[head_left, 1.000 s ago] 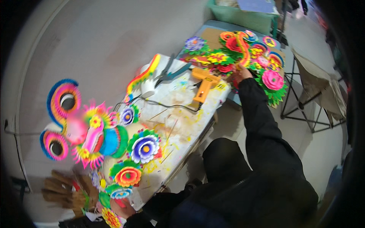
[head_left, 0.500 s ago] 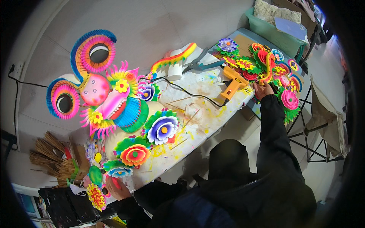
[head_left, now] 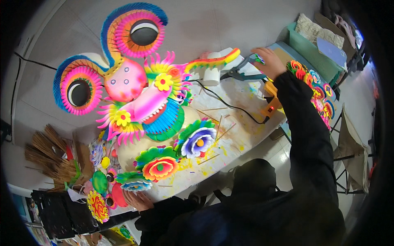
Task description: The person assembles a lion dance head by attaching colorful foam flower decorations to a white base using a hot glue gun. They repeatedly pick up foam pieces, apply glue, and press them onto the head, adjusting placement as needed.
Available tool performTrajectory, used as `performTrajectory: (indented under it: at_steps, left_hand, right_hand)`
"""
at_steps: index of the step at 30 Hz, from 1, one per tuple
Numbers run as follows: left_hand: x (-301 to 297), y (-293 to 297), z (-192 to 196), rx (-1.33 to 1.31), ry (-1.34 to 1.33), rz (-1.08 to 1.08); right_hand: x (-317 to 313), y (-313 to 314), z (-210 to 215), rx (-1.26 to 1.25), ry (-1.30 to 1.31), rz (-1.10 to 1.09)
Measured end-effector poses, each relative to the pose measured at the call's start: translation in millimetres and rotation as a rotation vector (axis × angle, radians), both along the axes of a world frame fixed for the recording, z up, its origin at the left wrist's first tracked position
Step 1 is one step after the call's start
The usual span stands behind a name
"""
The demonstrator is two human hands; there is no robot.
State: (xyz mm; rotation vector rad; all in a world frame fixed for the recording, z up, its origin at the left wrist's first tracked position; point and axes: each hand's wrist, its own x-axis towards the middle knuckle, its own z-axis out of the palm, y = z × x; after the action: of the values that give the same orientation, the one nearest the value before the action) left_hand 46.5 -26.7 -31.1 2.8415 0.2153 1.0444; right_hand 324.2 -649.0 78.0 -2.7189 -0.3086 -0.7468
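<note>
My right hand (head_left: 270,63) reaches to the far right, fingers curled over a purple-and-green paper flower (head_left: 259,59), mostly hidden beneath them. Below it, my sleeve partly covers an orange glue gun (head_left: 269,98) with a red light. At the lower left, my left hand (head_left: 138,200) rests by the table edge, fingers extended beside a red rounded piece (head_left: 119,195). In front of me stands a colourful animal head (head_left: 125,80) with large round eyes, a toothed mouth and layered flowers. An orange-and-purple-white pair of blooms (head_left: 161,168) sits at its near side.
Grey-handled cutters (head_left: 242,74), a white roll (head_left: 212,69) and a rainbow-striped curved strip (head_left: 223,59) lie behind. Thin sticks (head_left: 223,133) lie on the paint-stained table (head_left: 234,151). A green bin (head_left: 308,49) stands far right; straw bundles (head_left: 51,158) stand left.
My right hand has moved from the curved red-and-yellow strip among the right-hand flowers to the purple flower. The left hand stays by the red piece. The whole view has shifted.
</note>
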Motion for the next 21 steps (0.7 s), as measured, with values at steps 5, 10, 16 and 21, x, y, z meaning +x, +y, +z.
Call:
performTrajectory:
  at_steps: [5,10,16,21]
  left_hand:
    - [-3,-1,0,-0.011,0.042,-0.008]
    - [-3,2,-5,-0.010,0.000,-0.043]
    - [-5,-4,6,-0.086,0.042,-0.039]
    - [-6,-6,18,-0.165,-0.010,-0.107]
  right_hand:
    - [80,61,11,-0.653,0.078,-0.006]
    - [121,84,-8,-0.667,0.423,0.002]
    - [107,8,-22,-0.222,0.178,-0.025]
    - [4,-101,-2,0.943,0.163,-0.076]
